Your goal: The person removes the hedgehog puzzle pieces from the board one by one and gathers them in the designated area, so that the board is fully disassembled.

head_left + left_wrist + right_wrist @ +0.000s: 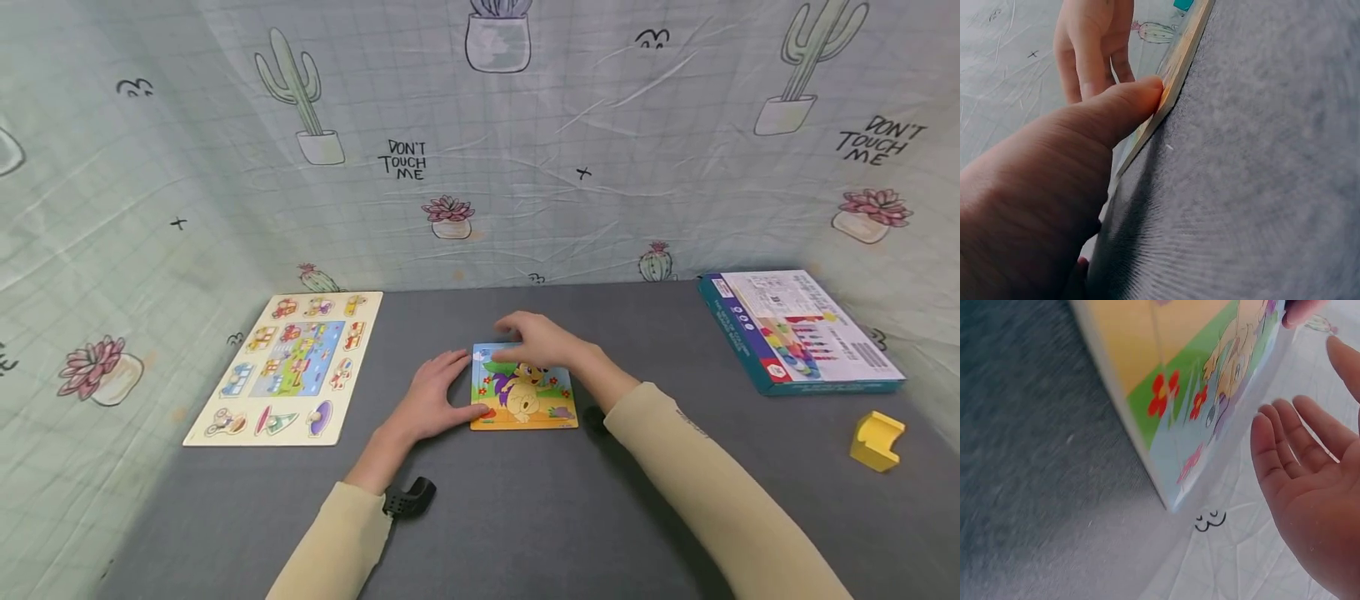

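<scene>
L hand spread, thumb on puzzle; R wrist cam shows R hand loose, apart. L cam mostly hides L fingers.

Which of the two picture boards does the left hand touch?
The smaller central board: the left hand touches its corner. The larger cream board lies apart.

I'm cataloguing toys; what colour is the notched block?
The notched block is yellow; best view: head.

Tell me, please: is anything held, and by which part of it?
Nothing seems gripped; the left hand only touches the picture board, its thumb on the near left corner. The right hand is empty.
</scene>
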Demonstrator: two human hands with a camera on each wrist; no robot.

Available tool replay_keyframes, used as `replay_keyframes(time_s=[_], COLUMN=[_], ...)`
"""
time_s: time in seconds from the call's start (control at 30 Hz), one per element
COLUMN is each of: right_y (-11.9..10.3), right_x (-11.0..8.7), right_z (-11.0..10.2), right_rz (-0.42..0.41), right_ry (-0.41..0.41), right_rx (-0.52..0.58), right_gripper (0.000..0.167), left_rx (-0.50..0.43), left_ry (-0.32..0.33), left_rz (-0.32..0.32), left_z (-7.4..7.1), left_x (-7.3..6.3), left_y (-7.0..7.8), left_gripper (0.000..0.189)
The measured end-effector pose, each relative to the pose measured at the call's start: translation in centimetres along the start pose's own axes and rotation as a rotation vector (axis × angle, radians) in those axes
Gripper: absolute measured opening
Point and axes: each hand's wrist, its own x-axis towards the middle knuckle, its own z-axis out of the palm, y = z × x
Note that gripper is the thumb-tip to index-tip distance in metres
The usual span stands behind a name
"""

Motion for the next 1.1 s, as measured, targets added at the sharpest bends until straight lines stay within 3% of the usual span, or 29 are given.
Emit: replay_keyframes(time_s=[0.27,0.5,0.73,1.1], right_y=[-0.5,-1.0,-1.7,-1.8], right_x=[1.1,1.5,1.7,1.9], right_z=[1.1,1.7,2.0,1.9], right_rz=[0.064,0.048,0.081,0.164], right_ry=[-0.049,-0.047,-0.081,-0.11], right_rx=[0.006,-0.106,-0.173,-0.13], right_gripper=[0.057,0.052,0.059,0.054], left_rx=[0.024,0.004,-0.002,-0.01], left_ry=[-0.04,-0.053,-0.056,-0.06], left_rz=[-0.031,-0.008,-0.012,-0.017], left_z=[-0.2,-0.2,-0.4,-0.3], left_x=[-0.1,0.0,-0.1,-0.1], left_y=[0.2,0.1,0.2,0.1], left_gripper=[0.088,0.087,0.086,0.085])
